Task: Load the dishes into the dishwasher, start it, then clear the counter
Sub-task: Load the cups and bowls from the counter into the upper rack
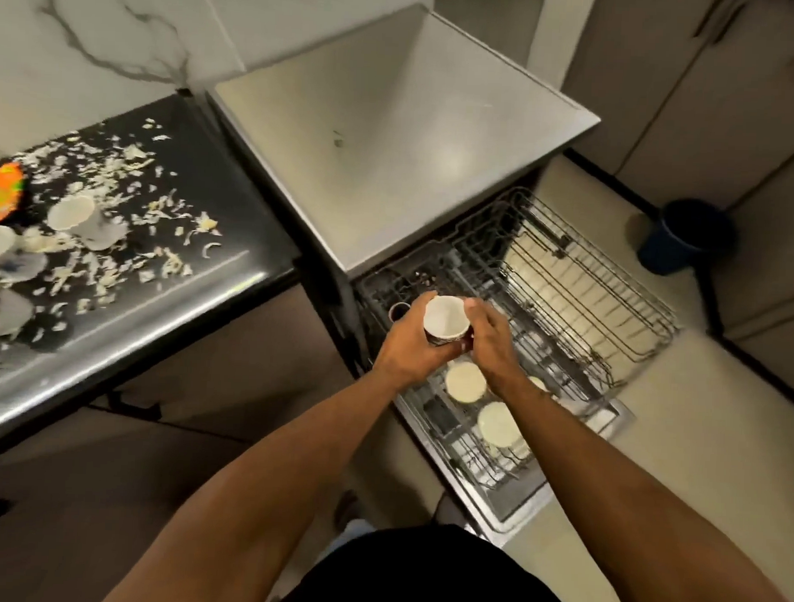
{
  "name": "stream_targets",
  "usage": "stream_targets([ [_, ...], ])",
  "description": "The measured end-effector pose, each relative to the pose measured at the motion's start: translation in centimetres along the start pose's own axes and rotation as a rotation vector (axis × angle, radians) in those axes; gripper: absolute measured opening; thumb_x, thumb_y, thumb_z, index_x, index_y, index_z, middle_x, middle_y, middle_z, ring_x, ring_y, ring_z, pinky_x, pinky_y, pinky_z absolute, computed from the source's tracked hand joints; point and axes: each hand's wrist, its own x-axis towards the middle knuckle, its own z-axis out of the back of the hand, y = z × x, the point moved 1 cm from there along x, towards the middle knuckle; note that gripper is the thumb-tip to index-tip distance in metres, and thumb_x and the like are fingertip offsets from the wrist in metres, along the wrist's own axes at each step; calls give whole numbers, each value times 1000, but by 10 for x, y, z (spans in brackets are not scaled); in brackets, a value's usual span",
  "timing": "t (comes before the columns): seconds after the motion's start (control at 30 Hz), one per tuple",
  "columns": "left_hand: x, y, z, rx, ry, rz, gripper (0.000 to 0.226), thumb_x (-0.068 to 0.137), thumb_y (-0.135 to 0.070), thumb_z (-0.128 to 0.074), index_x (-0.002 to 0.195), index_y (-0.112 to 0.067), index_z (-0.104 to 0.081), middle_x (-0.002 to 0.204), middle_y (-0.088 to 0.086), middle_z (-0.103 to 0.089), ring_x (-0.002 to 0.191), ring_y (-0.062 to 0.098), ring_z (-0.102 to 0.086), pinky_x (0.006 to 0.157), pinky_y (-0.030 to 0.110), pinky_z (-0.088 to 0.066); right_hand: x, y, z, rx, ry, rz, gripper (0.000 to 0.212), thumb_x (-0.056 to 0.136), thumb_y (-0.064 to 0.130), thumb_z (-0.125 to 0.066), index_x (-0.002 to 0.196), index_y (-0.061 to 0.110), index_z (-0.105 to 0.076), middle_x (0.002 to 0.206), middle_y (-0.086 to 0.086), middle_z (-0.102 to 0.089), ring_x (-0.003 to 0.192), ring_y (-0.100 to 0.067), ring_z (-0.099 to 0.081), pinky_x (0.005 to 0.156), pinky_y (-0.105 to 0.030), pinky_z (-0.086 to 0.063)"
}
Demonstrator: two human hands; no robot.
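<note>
1. I see my left hand (407, 341) wrapped round the white-lined, dark-sided ceramic cup (446, 322); my right hand (490, 344) pinches its far side.
2. It hangs mouth-up directly above the pulled-out grey wire dishwasher rack (567, 284), probably needing inverting.

Marble-veined wall (103, 34), beige floor (718, 447), dark bin (685, 234) by cabinets (708, 86).

Left hand (409, 341), right hand (492, 344) clasped together

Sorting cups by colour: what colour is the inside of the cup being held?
White inside the cup, dark outside; seen in the head view.
</note>
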Motion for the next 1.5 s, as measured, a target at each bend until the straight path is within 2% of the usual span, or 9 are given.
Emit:
stream_targets([
  [0.3, 25, 5, -82, 111, 189, 52, 88, 65, -44, -85, 137, -26, -40, 126, -4, -61, 118, 16, -56, 98, 40, -47, 3, -34, 84, -75, -97, -103, 18, 95, 12, -52, 89, 18, -68, 90, -7, -67, 90, -25, -63, 81, -48, -53],
  [0.5, 57, 27, -116, 170, 290, 37, 84, 65, -39, -86, 136, -25, -44, 124, -3, -62, 115, 17, -57, 95, 37, -49, 21, -62, 105, -9, -214, -222, 24, 99, 2, -48, 94, 14, -67, 90, -4, -68, 85, -18, -63, 72, -36, -55],
  [0.63, 80, 50, -135, 145, 393, 65, 80, 55, -61, -79, 126, -38, -50, 116, -11, -63, 109, 14, -60, 89, 40, -53, 34, -87, 111, 54, -310, -314, 21, 100, 3, -46, 101, 7, -66, 87, -3, -66, 78, -15, -63, 57, -24, -54],
  [0.73, 97, 66, -146, 121, 488, 116, 89, 49, -70, -78, 127, -38, -49, 116, -10, -64, 110, 14, -60, 92, 40, -52, 45, -101, 115, 81, -338, -344, 23, 100, 1, -44, 94, 9, -65, 85, -4, -66, 79, -18, -63, 64, -31, -54],
  [0.97, 135, 82, -161, -56, 698, 334, 67, 81, -34, -76, 139, -15, -48, 122, 2, -64, 109, 19, -62, 90, 32, -54, 71, -136, 122, 203, -408, -493, 26, 100, 2, -44, 85, 14, -62, 79, -3, -65, 68, -14, -60, 53, -27, -50],
  [1.17, 150, 87, -167, -73, 793, 435, 53, 84, -16, -73, 133, -14, -52, 117, 2, -63, 102, 17, -64, 68, 27, -58, 81, -151, 126, 249, -444, -595, 25, 96, -2, -45, 84, 15, -60, 83, -3, -66, 68, -12, -59, 44, -22, -45],
  [1.27, 156, 87, -174, -28, 722, 393, 50, 80, -18, -78, 125, -16, -57, 105, -5, -65, 91, 10, -64, 62, 20, -55, 82, -154, 129, 158, -488, -525, 33, 94, -8, -42, 83, 14, -64, 80, -2, -66, 68, -16, -61, 47, -22, -48],
  [1.37, 165, 89, -184, 90, 671, 322, 57, 74, -20, -83, 124, -15, -57, 97, -10, -64, 86, 7, -63, 63, 14, -50, 76, -158, 138, -250, -512, -375, 35, 91, -7, -44, 95, 12, -73, 95, -1, -71, 90, -20, -66, 77, -35, -56],
  [1.5, 176, 97, -192, 369, 634, 173, 70, 66, -36, -87, 126, -23, -54, 115, -2, -61, 99, 17, -61, 81, 34, -56, 63, -169, 146, -798, -367, -260, 33, 92, 6, -53, 122, 10, -66, 127, -8, -60, 119, -26, -53, 94, -38, -48],
])
